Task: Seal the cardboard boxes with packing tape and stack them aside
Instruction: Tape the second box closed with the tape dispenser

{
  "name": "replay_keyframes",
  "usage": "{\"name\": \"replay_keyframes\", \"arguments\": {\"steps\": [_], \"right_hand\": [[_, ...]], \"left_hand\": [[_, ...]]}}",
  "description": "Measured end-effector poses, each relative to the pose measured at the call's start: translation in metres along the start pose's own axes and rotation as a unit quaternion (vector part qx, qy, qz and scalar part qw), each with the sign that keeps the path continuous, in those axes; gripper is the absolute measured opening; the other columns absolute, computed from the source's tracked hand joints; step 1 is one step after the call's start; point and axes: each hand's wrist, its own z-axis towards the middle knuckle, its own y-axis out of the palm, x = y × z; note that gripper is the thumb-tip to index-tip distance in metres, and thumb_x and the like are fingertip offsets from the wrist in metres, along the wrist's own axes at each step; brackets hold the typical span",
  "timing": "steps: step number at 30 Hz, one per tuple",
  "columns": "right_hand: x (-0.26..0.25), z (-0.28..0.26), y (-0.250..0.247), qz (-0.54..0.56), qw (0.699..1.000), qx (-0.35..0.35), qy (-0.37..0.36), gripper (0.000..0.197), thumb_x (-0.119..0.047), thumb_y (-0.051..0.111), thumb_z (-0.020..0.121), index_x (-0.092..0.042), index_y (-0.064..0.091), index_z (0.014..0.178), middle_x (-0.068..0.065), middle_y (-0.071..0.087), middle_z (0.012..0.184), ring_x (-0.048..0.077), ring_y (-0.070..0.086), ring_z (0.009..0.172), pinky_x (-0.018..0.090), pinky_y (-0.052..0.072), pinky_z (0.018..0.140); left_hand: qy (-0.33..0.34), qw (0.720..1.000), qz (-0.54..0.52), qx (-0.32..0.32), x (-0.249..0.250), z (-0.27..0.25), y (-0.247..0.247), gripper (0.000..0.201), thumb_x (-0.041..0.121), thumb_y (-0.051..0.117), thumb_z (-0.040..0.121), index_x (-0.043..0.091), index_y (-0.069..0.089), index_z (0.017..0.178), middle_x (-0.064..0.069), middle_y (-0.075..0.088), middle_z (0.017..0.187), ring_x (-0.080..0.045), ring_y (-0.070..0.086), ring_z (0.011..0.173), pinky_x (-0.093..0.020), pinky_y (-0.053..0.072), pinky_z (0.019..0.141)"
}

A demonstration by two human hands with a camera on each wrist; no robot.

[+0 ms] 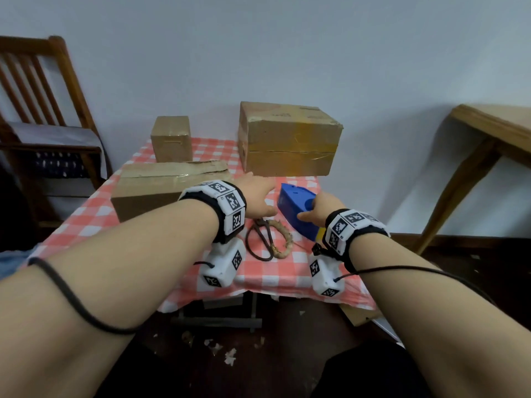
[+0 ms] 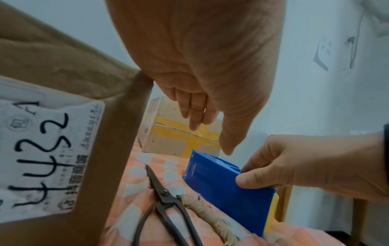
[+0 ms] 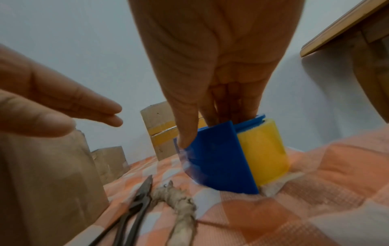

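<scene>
A blue tape dispenser (image 1: 297, 209) with a yellow tape roll (image 3: 263, 149) stands on the checked tablecloth (image 1: 287, 271). My right hand (image 1: 317, 209) grips it from above, thumb on the blue side and fingers inside the top (image 3: 202, 123). My left hand (image 1: 258, 193) hovers open just left of the dispenser, fingers straight (image 2: 195, 114), holding nothing. A flat cardboard box (image 1: 169, 185) with a white label (image 2: 48, 149) lies at the front left. At the back stand a small box (image 1: 171, 139) and a large box (image 1: 287, 139) with yellow tape (image 2: 189, 133).
Black scissors (image 1: 261, 239), one handle wrapped in twine (image 3: 181, 204), lie on the cloth between my wrists. A wooden chair (image 1: 43, 110) stands to the left and a wooden table (image 1: 494, 124) to the right. A wall runs close behind the boxes.
</scene>
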Motion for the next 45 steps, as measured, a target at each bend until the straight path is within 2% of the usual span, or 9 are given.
{"name": "replay_keyframes", "arguments": {"steps": [5, 12, 16, 20, 23, 29, 33, 39, 45], "right_hand": [[-0.003, 0.013, 0.015, -0.023, 0.999, -0.016, -0.018, 0.024, -0.030, 0.057, 0.092, -0.007, 0.058, 0.090, 0.007, 0.051, 0.073, 0.024, 0.049, 0.075, 0.028, 0.037, 0.066], [-0.001, 0.016, 0.009, 0.030, 1.000, 0.006, -0.002, 0.022, -0.025, 0.054, 0.092, -0.004, 0.059, 0.095, 0.011, 0.054, 0.089, 0.026, 0.051, 0.081, 0.031, 0.042, 0.071], [0.001, 0.001, -0.018, 0.260, 0.965, 0.038, 0.009, 0.019, -0.018, 0.058, 0.090, -0.004, 0.051, 0.079, 0.013, 0.049, 0.088, 0.025, 0.045, 0.079, 0.030, 0.034, 0.059], [0.003, -0.016, -0.036, 0.461, 0.883, 0.064, 0.063, 0.019, -0.019, 0.055, 0.087, -0.008, 0.047, 0.074, 0.009, 0.047, 0.090, 0.024, 0.044, 0.075, 0.030, 0.033, 0.067], [0.006, -0.020, -0.035, 0.507, 0.852, 0.095, 0.087, 0.035, -0.044, 0.058, 0.085, -0.011, 0.053, 0.076, 0.005, 0.055, 0.079, 0.019, 0.052, 0.067, 0.030, 0.042, 0.063], [0.009, -0.027, -0.038, 0.535, 0.835, 0.089, 0.094, 0.059, -0.066, 0.069, 0.068, -0.009, 0.061, 0.080, 0.007, 0.062, 0.070, 0.021, 0.057, 0.059, 0.028, 0.046, 0.058], [0.005, -0.033, -0.042, 0.545, 0.831, 0.077, 0.079, 0.058, -0.064, 0.071, 0.068, -0.009, 0.063, 0.083, 0.007, 0.064, 0.071, 0.018, 0.057, 0.055, 0.025, 0.045, 0.054], [0.006, -0.036, -0.044, 0.550, 0.830, 0.066, 0.060, 0.060, -0.062, 0.072, 0.068, -0.006, 0.065, 0.086, 0.008, 0.064, 0.068, 0.019, 0.057, 0.054, 0.025, 0.046, 0.055], [0.012, -0.039, -0.046, 0.551, 0.830, 0.064, 0.048, 0.056, -0.061, 0.074, 0.066, -0.007, 0.064, 0.080, 0.007, 0.063, 0.064, 0.019, 0.056, 0.051, 0.025, 0.046, 0.055]], "left_hand": [[0.015, 1.000, -0.014, -0.016, 0.005, 0.007, 0.005, 0.043, 0.021, 0.054, 0.092, 0.010, 0.050, 0.134, -0.010, 0.054, 0.134, -0.025, 0.055, 0.113, -0.033, 0.044, 0.093], [-0.018, 0.997, -0.067, -0.022, 0.002, 0.018, 0.008, 0.041, 0.018, 0.054, 0.092, 0.007, 0.053, 0.131, -0.010, 0.056, 0.131, -0.027, 0.053, 0.118, -0.034, 0.044, 0.097], [-0.075, 0.983, -0.168, 0.020, 0.000, 0.026, 0.005, 0.007, 0.009, 0.048, 0.092, 0.011, 0.054, 0.088, -0.010, 0.055, 0.092, -0.025, 0.056, 0.086, -0.030, 0.045, 0.078], [-0.159, 0.895, -0.414, 0.039, 0.005, 0.032, 0.002, 0.022, -0.001, 0.037, 0.093, 0.001, 0.051, 0.076, -0.014, 0.052, 0.077, -0.028, 0.056, 0.063, -0.034, 0.050, 0.060], [-0.210, 0.820, -0.527, 0.072, 0.007, 0.027, -0.005, 0.019, 0.003, 0.035, 0.093, -0.005, 0.048, 0.081, -0.019, 0.052, 0.076, -0.025, 0.051, 0.057, -0.027, 0.042, 0.048], [-0.259, 0.714, -0.651, -0.012, 0.003, 0.015, -0.017, 0.069, 0.061, 0.030, 0.095, -0.002, 0.043, 0.121, -0.025, 0.057, 0.109, -0.030, 0.061, 0.081, -0.029, 0.046, 0.056], [-0.237, 0.694, -0.677, -0.070, 0.002, 0.014, -0.021, 0.088, 0.073, 0.027, 0.088, -0.005, 0.048, 0.124, -0.022, 0.061, 0.114, -0.029, 0.061, 0.094, -0.036, 0.048, 0.083], [-0.231, 0.667, -0.708, -0.001, 0.008, 0.010, -0.028, 0.028, 0.034, 0.056, 0.092, 0.009, 0.056, 0.079, -0.004, 0.057, 0.073, -0.013, 0.051, 0.058, -0.021, 0.047, 0.052], [-0.218, 0.663, -0.715, -0.038, 0.010, 0.008, -0.027, 0.035, 0.019, 0.056, 0.094, 0.010, 0.050, 0.061, 0.000, 0.050, 0.062, -0.011, 0.041, 0.058, -0.019, 0.037, 0.054]]}}
